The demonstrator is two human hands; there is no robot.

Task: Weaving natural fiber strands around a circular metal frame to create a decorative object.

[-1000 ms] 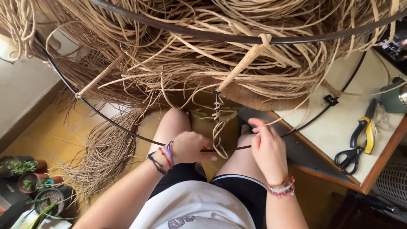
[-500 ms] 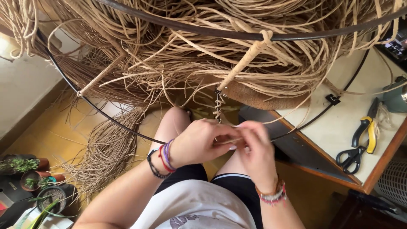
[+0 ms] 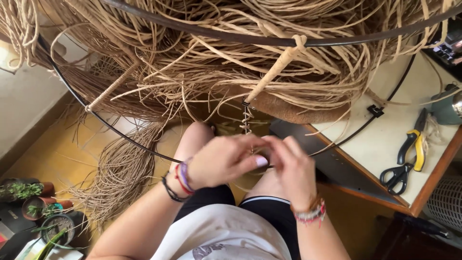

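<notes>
Biggest thing here is the huge tangle of tan rattan strands (image 3: 231, 62), filling the whole top of the view and draping over a big black wire ring (image 3: 120, 132) that I'll use as the landmark. The ring's outer hoop runs across the top, and its lower arc sweeps down past the knees. Two spokes wrapped in tan strand cross inside the ring: one at the left (image 3: 113, 89), and the wrapped spoke (image 3: 274, 72) near the middle, which runs down from the top hoop toward the hands. Below that wrapping the spoke is only partly done, with a loose zigzag of strand (image 3: 247, 118) just above the fingers.

Right of the ring there's a cream table (image 3: 385, 144) with a wooden edge. On it, outside the ring, lie yellow-handled pliers (image 3: 414, 149) and black scissors (image 3: 397, 177), close together. A loose bundle of strands (image 3: 120, 173) hangs below the ring's left side, over the yellow floor. Far lower left of the ring sit some small potted plants (image 3: 29, 200).

Both hands meet right at the ring's lower arc, under the zigzag. The left hand (image 3: 224, 161) is curled, fingers bent in and thumb out toward the other hand, pinching at something there, looks like the strand, but it's too blurred to be sure. The right hand (image 3: 293, 168) is curled too, fingertips touching the left's, and its grip is hidden.
</notes>
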